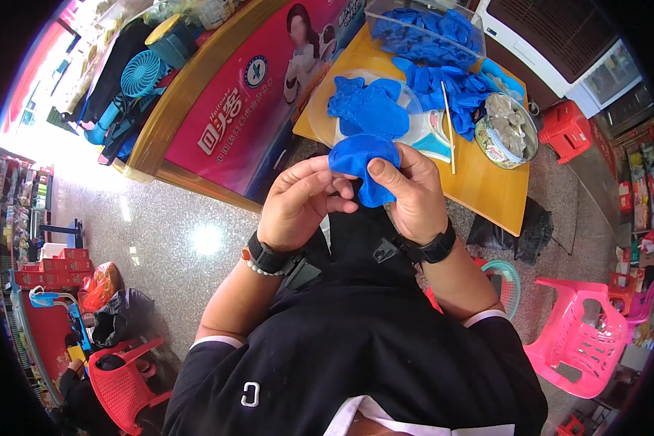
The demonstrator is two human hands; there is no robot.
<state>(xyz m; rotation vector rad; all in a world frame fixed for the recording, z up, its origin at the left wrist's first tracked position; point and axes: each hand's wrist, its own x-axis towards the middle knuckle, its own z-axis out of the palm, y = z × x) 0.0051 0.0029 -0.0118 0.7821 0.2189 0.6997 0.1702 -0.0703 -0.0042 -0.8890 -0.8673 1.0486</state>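
We see both hands raised together in front of the chest, sharing one blue glove [362,166]. The left hand [296,203] is curled nearly closed, fingertips pinching the glove's left edge. The right hand [413,195] is likewise closed on it, thumb pressed flat on the blue material from the front, fingers wrapped behind. The glove is bunched between the two hands, a fold hanging down just below the right thumb. Each wrist carries a dark watch band; the left wrist also has a bead bracelet.

Just beyond the hands we note a wooden table [490,190]. On it, directly past the fingertips, a clear plastic bag [327,109] holds a pile of blue gloves [370,107]. Further out and to the right of the right hand lies a looser heap of blue gloves [450,86], with a thin wooden stick [448,127] lying across it. A clear bin [425,33] with more blue gloves stands at the far end. A round metal tin [509,131] sits well right of the right hand.

A pink plastic chair [581,338] stands low on the right, a red chair [123,381] low on the left.
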